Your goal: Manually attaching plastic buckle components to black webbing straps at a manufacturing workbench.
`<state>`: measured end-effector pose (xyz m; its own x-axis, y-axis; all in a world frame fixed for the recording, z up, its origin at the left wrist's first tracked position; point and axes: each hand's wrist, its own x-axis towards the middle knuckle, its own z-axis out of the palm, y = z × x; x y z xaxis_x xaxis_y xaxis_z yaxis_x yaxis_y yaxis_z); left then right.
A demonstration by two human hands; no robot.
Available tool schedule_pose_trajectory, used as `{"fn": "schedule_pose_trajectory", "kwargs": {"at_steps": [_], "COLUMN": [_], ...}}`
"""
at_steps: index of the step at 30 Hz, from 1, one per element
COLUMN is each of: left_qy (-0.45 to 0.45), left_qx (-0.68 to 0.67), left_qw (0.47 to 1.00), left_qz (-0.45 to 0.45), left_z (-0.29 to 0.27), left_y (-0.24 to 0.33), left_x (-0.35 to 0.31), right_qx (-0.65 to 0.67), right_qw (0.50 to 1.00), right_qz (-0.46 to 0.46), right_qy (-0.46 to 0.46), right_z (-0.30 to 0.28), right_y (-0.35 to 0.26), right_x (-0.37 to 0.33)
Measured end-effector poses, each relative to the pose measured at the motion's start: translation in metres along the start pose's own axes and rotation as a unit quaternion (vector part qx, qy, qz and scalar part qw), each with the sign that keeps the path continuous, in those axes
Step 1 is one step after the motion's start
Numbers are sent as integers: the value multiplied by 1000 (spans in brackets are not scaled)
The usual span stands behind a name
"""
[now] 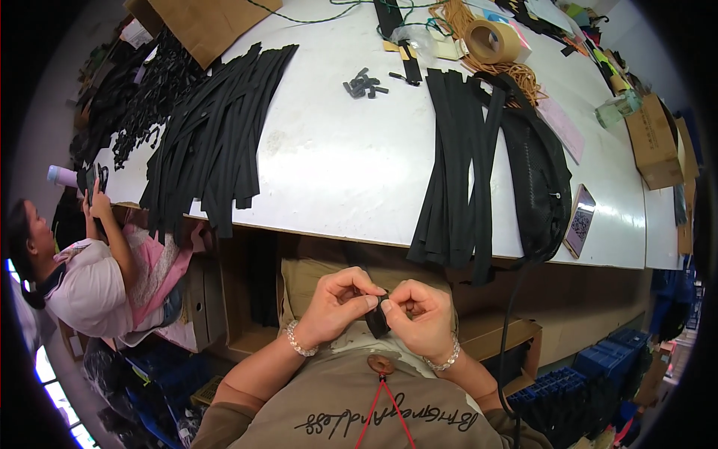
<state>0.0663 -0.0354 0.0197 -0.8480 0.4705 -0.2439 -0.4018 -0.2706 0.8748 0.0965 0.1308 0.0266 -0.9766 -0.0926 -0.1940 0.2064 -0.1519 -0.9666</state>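
Note:
Close in front of my body, my left hand (344,301) and my right hand (420,318) meet with thumbs and fingertips pinched. Between them is the end of a black strap (377,322), which hangs down below the fingers. What the fingertips cover is too small to make out. On the white table (329,165) lie two bundles of flat black straps: a wide one (217,142) at left and a narrower one (456,172) at right. Beyond my hands sits a small heap of black plastic pieces (364,84).
A black bag (537,179) and a phone (580,222) lie at the table's right. Tape (493,41) and tan cord (449,19) are at the back. To the left, a co-worker (97,277) holds something black. Cardboard boxes (658,142) stand far right; a dark cable (508,329) hangs beside my right arm.

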Motion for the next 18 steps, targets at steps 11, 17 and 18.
{"fn": "schedule_pose_trajectory", "kwargs": {"at_steps": [11,17,18], "left_qy": [31,-6,-6], "left_qx": [228,293,293], "left_qw": [931,887,887], "left_qz": [282,356,356], "left_z": [-4,-8,-8], "left_y": [6,12,13], "left_x": [-2,1,1], "right_qx": [-17,-29,-29], "right_qw": [980,971,971], "right_qz": [-195,-236,-237], "right_qy": [22,4,4], "right_z": [-3,-5,-5], "right_y": [12,10,10], "right_x": [6,7,7]}}
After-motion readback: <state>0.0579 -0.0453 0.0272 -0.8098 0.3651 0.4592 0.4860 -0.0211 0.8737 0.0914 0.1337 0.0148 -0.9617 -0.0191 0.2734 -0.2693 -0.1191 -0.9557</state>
